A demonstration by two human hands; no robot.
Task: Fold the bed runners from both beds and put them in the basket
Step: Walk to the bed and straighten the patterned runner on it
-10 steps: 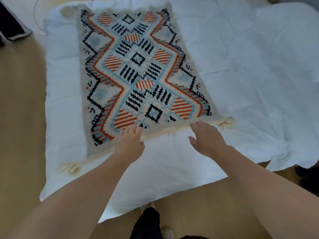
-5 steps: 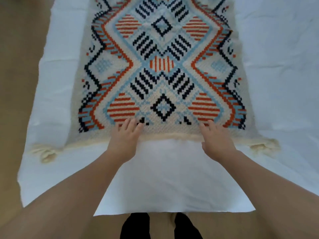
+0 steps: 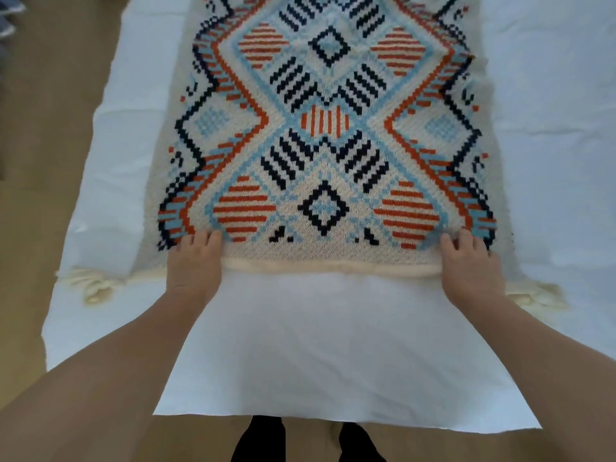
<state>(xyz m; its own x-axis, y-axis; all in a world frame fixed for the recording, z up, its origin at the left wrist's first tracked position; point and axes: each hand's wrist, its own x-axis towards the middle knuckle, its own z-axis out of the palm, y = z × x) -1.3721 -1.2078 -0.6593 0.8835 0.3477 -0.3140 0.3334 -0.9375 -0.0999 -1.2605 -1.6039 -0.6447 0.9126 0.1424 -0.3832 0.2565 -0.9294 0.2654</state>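
A knitted bed runner point(image 3: 328, 135) with an orange, light blue and navy diamond pattern lies flat on the white bed point(image 3: 333, 345). Cream tassels hang at its near corners, the left tassel point(image 3: 90, 281) and the right tassel point(image 3: 533, 295). My left hand point(image 3: 193, 261) sits on the runner's near hem toward the left, fingers on top of the fabric and thumb hidden beneath. At the right end of the same hem, my right hand point(image 3: 470, 265) grips it, and the fabric puckers at its fingertips. No basket is in view.
The white sheet spreads wide to the right point(image 3: 560, 128) and overhangs the near edge. Tan floor point(image 3: 50, 145) runs along the left side and in front of the bed. My dark-clad feet point(image 3: 310, 441) stand at the near edge.
The view has closed in on the bed. Both hands have slid apart along the runner's near hem, the left going left and the right going right.
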